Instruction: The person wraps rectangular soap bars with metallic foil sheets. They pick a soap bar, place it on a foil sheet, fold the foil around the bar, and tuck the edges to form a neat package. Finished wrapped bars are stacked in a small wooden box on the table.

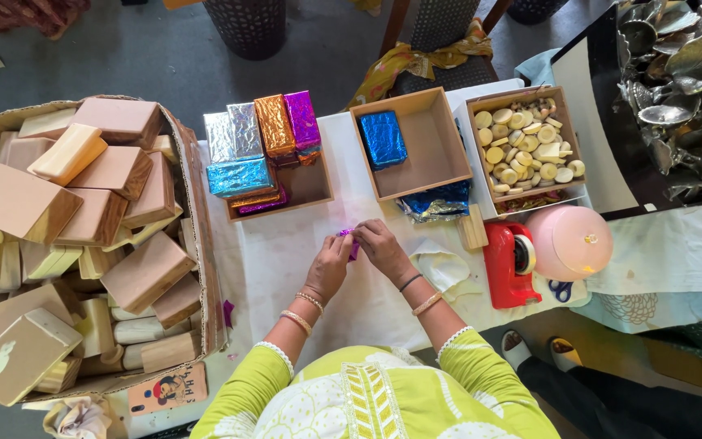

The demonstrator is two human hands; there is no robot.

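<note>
A small purple foil piece (348, 241) is pinched by left hand (331, 264) and right hand (381, 246), both grips closed, mid-counter (286, 260).

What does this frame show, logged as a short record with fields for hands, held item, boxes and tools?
left hand: left hand pinching a small purple foil piece over the white tabletop
right hand: right hand gripping the same piece from the other side
left box: wooden box with foil-wrapped blocks in silver, blue, copper and purple
middle box: open box holding one blue wrapped block
right box: box of pale round discs
carton: bare wooden blocks
tools: red tape dispenser, blue-handled scissors
</note>
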